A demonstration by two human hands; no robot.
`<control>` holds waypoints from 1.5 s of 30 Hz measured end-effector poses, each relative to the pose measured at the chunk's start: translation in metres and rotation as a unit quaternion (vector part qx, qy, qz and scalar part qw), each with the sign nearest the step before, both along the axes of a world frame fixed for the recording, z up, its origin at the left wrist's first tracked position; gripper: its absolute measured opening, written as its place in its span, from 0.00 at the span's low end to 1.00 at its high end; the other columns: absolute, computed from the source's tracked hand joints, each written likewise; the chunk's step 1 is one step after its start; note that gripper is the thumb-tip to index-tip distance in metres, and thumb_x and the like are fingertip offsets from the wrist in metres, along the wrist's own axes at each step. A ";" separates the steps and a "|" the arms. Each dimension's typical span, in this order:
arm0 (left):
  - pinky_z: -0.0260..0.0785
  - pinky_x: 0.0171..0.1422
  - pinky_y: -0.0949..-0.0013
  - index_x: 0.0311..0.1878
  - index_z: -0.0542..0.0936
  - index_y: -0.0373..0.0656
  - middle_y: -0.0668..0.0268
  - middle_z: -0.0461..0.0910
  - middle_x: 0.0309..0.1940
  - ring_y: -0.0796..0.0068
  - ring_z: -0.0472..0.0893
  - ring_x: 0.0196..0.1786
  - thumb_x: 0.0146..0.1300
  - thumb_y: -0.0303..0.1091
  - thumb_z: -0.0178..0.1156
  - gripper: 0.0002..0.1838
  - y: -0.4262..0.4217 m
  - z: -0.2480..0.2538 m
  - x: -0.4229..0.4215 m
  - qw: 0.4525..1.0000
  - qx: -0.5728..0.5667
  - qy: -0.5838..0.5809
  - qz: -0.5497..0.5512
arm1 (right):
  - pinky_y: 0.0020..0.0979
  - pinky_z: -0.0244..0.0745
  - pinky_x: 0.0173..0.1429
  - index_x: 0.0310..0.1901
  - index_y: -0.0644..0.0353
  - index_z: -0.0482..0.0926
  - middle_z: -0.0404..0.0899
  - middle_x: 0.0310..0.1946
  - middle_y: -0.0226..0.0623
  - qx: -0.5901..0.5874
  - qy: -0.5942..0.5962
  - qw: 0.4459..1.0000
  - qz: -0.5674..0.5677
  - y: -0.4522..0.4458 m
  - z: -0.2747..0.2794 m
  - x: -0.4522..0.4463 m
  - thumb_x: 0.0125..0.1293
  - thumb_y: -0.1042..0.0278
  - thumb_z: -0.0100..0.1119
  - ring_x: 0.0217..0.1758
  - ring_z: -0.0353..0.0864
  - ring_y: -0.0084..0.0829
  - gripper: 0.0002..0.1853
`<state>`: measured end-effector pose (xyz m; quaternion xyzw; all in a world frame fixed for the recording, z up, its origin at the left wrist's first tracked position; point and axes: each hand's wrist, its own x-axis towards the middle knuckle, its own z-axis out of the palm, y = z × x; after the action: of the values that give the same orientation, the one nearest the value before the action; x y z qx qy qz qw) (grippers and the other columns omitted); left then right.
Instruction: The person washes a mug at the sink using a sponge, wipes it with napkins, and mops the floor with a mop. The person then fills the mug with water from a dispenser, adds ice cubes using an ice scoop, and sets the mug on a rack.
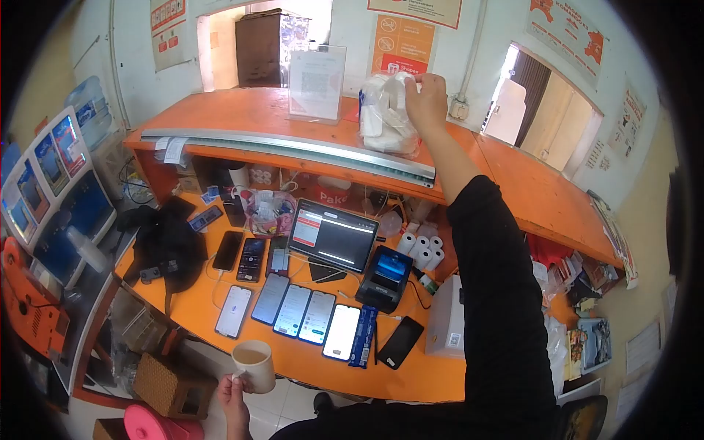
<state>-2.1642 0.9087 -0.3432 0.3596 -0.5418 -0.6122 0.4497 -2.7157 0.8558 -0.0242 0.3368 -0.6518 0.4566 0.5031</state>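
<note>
My left hand (233, 405) is closed on the handle of a cream mug (254, 366) at the desk's front edge; the part of the mug's inside that shows is pale. Up on the orange counter, my right hand (427, 103) pinches the top of a clear plastic bag (387, 121) with white items in it. The bag rests upright behind the metal rail. Several phones with lit screens, among them a white-screened phone (342, 331), lie in a row on the orange desk (293, 364) between my hands.
A tablet (333, 235) and a black printer (385, 279) stand mid-desk, with paper rolls (423, 250) behind. A black bag (165, 249) lies left. An acrylic sign (317, 84) stands on the counter. A white box (446, 323) is beside my right arm. A pink bin (155, 423) is low left.
</note>
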 end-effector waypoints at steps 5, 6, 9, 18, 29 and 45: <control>0.62 0.32 0.77 0.29 0.70 0.41 0.70 0.71 0.21 0.82 0.69 0.25 0.65 0.36 0.50 0.10 -0.015 0.007 -0.013 0.997 -0.002 0.035 -0.061 | 0.32 0.70 0.44 0.32 0.63 0.77 0.72 0.38 0.46 0.047 -0.095 0.991 0.081 0.012 0.012 0.016 0.55 0.59 0.58 0.38 0.75 0.38 0.13; 0.62 0.32 0.77 0.29 0.69 0.41 0.70 0.71 0.21 0.82 0.69 0.25 0.65 0.36 0.50 0.10 -0.016 0.009 -0.014 0.998 -0.005 0.033 -0.059 | 0.31 0.69 0.44 0.32 0.63 0.77 0.71 0.39 0.46 0.074 -0.137 0.981 0.115 0.016 0.017 0.020 0.55 0.59 0.58 0.38 0.74 0.38 0.14; 0.62 0.32 0.77 0.28 0.69 0.41 0.69 0.70 0.21 0.82 0.69 0.25 0.65 0.36 0.49 0.11 -0.019 0.013 -0.013 0.998 -0.010 0.027 -0.061 | 0.29 0.69 0.44 0.37 0.66 0.75 0.72 0.40 0.45 -0.015 -0.056 0.995 0.078 0.025 0.018 0.028 0.59 0.58 0.55 0.40 0.74 0.34 0.16; 0.61 0.32 0.76 0.29 0.66 0.42 0.68 0.68 0.21 0.80 0.67 0.25 0.64 0.41 0.51 0.14 -0.017 0.031 -0.003 0.998 -0.031 0.009 -0.057 | 0.29 0.72 0.45 0.50 0.68 0.66 0.74 0.41 0.38 -0.207 -0.196 0.852 0.440 0.107 -0.012 0.067 0.68 0.66 0.41 0.40 0.75 0.29 0.15; 0.56 0.32 0.76 0.31 0.67 0.42 0.71 0.63 0.22 0.80 0.62 0.26 0.65 0.40 0.50 0.12 -0.022 0.036 -0.049 0.984 -0.043 -0.012 -0.171 | 0.27 0.65 0.35 0.27 0.64 0.71 0.73 0.29 0.36 0.120 -0.346 0.862 0.349 0.363 -0.176 0.167 0.63 0.66 0.44 0.32 0.71 0.26 0.12; 0.54 0.32 0.76 0.31 0.66 0.41 0.71 0.60 0.21 0.80 0.60 0.26 0.65 0.42 0.50 0.14 0.000 0.061 -0.165 0.904 -0.084 0.005 -0.419 | 0.28 0.74 0.40 0.43 0.63 0.76 0.78 0.37 0.38 -0.169 -0.859 0.454 0.162 0.503 -0.468 0.313 0.61 0.60 0.50 0.34 0.79 0.29 0.15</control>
<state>-2.3288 0.9088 -0.2821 0.0573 -0.6898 -0.6983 0.1827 -2.4027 1.3587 -0.4923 -0.2188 -0.5964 0.6891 -0.3488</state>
